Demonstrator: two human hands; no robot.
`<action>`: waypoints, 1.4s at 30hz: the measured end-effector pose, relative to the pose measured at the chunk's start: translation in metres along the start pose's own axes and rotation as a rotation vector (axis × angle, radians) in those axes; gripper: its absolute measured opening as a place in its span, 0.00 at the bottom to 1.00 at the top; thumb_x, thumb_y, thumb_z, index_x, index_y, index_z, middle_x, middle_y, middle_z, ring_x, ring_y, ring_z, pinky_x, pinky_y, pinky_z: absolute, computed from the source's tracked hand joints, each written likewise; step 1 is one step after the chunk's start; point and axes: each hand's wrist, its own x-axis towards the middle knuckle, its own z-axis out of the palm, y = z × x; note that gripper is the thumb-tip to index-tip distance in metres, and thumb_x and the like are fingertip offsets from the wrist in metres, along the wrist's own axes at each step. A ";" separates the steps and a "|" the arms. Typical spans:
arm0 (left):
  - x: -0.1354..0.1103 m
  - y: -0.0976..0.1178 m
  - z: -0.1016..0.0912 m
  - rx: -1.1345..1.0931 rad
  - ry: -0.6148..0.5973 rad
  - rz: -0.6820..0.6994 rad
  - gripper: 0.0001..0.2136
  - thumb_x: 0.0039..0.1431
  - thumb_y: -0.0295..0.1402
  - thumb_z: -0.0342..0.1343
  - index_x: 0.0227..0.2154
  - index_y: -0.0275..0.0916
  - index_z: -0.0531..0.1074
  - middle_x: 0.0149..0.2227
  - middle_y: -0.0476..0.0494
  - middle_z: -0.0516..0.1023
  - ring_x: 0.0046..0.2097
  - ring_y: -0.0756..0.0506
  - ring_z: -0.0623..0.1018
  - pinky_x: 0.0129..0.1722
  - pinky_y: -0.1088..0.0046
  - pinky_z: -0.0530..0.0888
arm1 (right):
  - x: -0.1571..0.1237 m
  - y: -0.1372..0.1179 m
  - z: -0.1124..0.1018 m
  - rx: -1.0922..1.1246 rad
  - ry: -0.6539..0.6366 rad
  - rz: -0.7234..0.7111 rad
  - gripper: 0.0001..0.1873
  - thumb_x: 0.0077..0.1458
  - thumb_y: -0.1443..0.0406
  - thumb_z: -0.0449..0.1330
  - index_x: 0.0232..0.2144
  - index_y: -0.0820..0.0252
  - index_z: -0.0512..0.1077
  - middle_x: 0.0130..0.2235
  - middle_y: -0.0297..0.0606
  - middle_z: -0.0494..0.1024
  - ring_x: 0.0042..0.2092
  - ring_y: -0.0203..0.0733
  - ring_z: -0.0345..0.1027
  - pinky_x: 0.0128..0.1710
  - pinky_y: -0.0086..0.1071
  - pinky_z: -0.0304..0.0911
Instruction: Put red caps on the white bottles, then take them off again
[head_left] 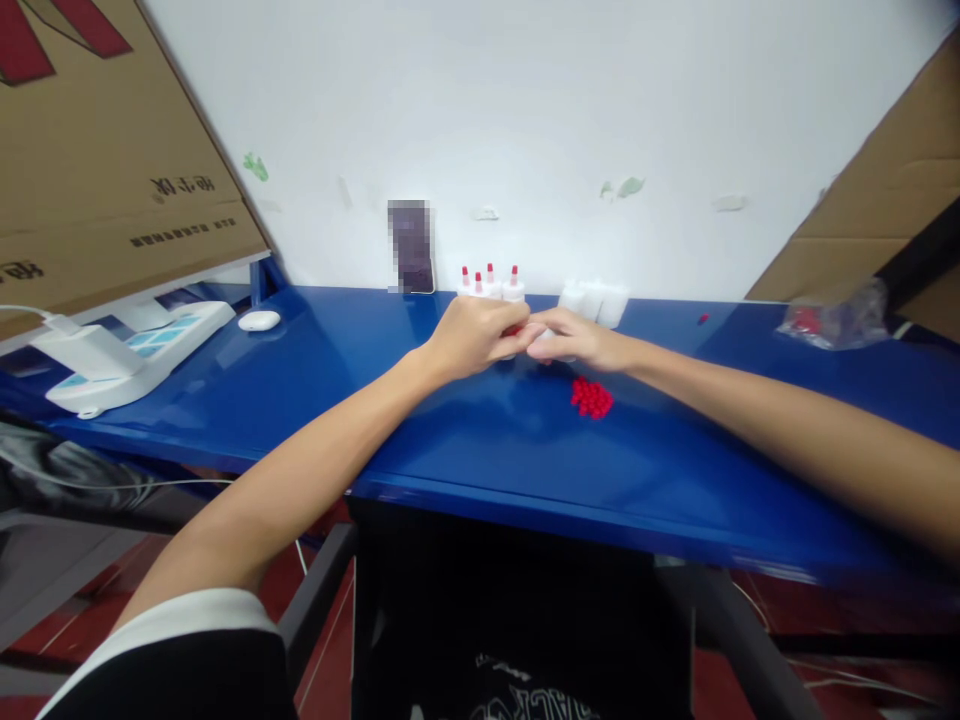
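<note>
My left hand is closed, with a bit of a red cap showing between its fingers. Touching it at the fingertips, my right hand curls around a small white bottle, mostly hidden by the fingers. Behind my left hand stand several white bottles with red-tipped nozzles, their lower parts covered by the hand. More white bottles, with no red tips showing, stand behind my right hand. A pile of small red caps lies on the table just in front of my right hand.
The blue table meets a white wall. A phone leans there. On the left are a power strip, a white oval case and a cardboard box. A clear plastic bag and one loose red cap lie right.
</note>
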 end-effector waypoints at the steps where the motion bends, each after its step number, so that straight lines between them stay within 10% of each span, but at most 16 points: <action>1: 0.001 0.000 0.000 0.010 -0.008 0.018 0.21 0.74 0.41 0.48 0.24 0.39 0.67 0.19 0.51 0.70 0.21 0.53 0.67 0.22 0.73 0.57 | 0.000 0.002 -0.001 0.038 -0.016 0.015 0.18 0.60 0.51 0.63 0.30 0.60 0.75 0.25 0.30 0.69 0.27 0.34 0.57 0.28 0.32 0.54; 7: 0.004 0.005 0.001 0.018 -0.086 0.081 0.23 0.75 0.46 0.44 0.27 0.39 0.71 0.20 0.50 0.71 0.22 0.52 0.71 0.23 0.72 0.57 | 0.004 0.006 -0.002 0.090 -0.022 0.082 0.28 0.62 0.47 0.62 0.18 0.58 0.64 0.18 0.25 0.58 0.22 0.31 0.48 0.24 0.31 0.47; 19: 0.002 -0.018 -0.019 -0.244 -0.275 -0.184 0.29 0.65 0.60 0.53 0.22 0.38 0.66 0.19 0.52 0.67 0.21 0.53 0.64 0.25 0.74 0.61 | 0.004 0.007 -0.007 0.061 0.222 0.094 0.28 0.62 0.48 0.54 0.18 0.59 0.69 0.16 0.33 0.68 0.19 0.34 0.59 0.23 0.32 0.56; 34: 0.001 -0.020 -0.022 -0.285 -0.139 -0.281 0.07 0.64 0.35 0.61 0.34 0.37 0.80 0.32 0.46 0.83 0.30 0.51 0.77 0.35 0.74 0.73 | 0.005 0.018 -0.012 -0.078 0.334 0.213 0.31 0.66 0.41 0.54 0.21 0.57 0.68 0.20 0.34 0.68 0.23 0.36 0.61 0.27 0.34 0.57; 42: 0.000 -0.019 -0.020 -0.318 -0.091 -0.323 0.11 0.64 0.33 0.59 0.46 0.35 0.79 0.39 0.42 0.84 0.33 0.51 0.82 0.37 0.76 0.77 | 0.004 0.016 -0.010 -0.096 0.300 0.224 0.20 0.67 0.56 0.56 0.25 0.57 0.67 0.25 0.33 0.69 0.28 0.37 0.64 0.30 0.34 0.58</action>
